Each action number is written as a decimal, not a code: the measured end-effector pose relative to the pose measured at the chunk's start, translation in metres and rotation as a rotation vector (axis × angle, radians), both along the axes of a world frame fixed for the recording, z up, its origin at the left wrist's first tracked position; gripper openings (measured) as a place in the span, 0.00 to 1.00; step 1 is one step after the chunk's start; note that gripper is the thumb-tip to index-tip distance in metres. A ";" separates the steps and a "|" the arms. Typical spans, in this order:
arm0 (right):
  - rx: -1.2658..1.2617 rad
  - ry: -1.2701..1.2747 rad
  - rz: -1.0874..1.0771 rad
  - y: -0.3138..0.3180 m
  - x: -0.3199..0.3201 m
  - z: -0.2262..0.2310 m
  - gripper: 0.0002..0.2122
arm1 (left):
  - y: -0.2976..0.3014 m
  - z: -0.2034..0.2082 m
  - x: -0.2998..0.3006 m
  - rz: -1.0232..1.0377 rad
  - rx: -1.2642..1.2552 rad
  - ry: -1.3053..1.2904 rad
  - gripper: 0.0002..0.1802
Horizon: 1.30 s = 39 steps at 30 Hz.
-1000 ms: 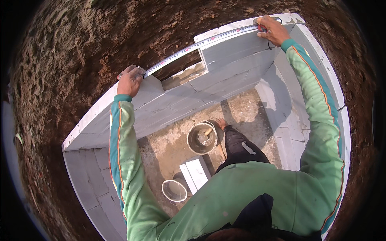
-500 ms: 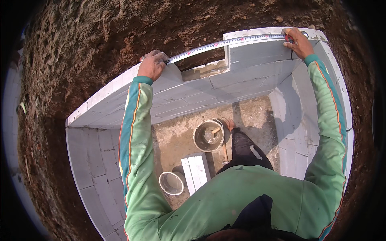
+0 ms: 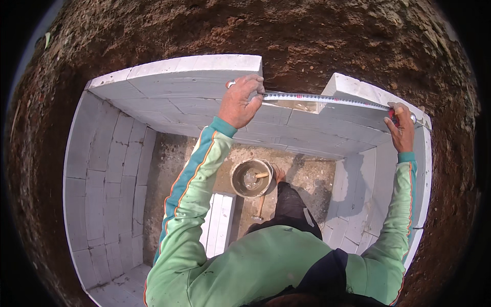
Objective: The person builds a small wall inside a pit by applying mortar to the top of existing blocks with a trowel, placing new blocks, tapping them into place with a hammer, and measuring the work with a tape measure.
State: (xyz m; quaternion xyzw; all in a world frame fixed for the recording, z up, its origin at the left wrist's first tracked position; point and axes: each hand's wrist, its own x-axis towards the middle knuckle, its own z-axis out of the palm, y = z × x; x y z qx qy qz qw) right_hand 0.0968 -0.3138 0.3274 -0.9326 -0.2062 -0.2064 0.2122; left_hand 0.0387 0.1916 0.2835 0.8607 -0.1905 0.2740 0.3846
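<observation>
My left hand (image 3: 242,100) pinches the free end of a tape measure, its fingers against the inner face of a white block wall (image 3: 194,84) at the left side of a gap. The white tape blade (image 3: 327,98) stretches to the right, across the gap and along the raised block (image 3: 353,92) beyond it. At the far right, near the wall's corner, my right hand (image 3: 404,130) grips the red and black tape measure case (image 3: 394,116). Mortar shows on the gap's lower ledge (image 3: 302,105).
White block walls surround me, with a brown earth bank (image 3: 307,30) behind the far one. On the floor stand a dark bucket (image 3: 250,187) with a wooden handle in it, a hammer (image 3: 260,207) and stacked white blocks (image 3: 219,222). My leg (image 3: 292,204) is beside the bucket.
The view has swung left. My hands and the tape have come down from the wall's top to its inner face, with my left hand now right at the gap's edge.
</observation>
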 end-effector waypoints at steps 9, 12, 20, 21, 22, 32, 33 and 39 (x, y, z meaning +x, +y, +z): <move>-0.354 1.018 0.515 0.217 -0.191 -0.205 0.43 | -0.117 -0.257 -0.291 0.312 -0.830 0.584 0.25; -0.269 1.111 0.847 0.269 -0.256 -0.280 0.45 | -0.123 -0.277 -0.352 0.455 -1.546 0.908 0.37; -0.692 1.337 1.350 0.308 -0.347 -0.354 0.44 | -0.171 -0.377 -0.496 0.843 -2.240 0.362 0.30; -0.740 1.349 1.258 0.303 -0.353 -0.370 0.41 | -0.170 -0.381 -0.510 1.108 -2.249 0.448 0.26; -0.821 1.368 1.181 0.296 -0.350 -0.389 0.41 | -0.184 -0.423 -0.531 1.256 -2.176 0.525 0.26; -1.491 0.893 1.216 0.235 -0.258 -0.566 0.27 | -0.378 -0.724 -0.673 1.938 -1.934 0.965 0.24; -1.508 0.922 1.174 0.238 -0.251 -0.586 0.26 | -0.379 -0.742 -0.682 1.910 -1.861 1.202 0.27; -1.387 0.983 1.301 0.251 -0.267 -0.763 0.23 | -0.436 -0.860 -0.727 1.850 -1.655 1.611 0.24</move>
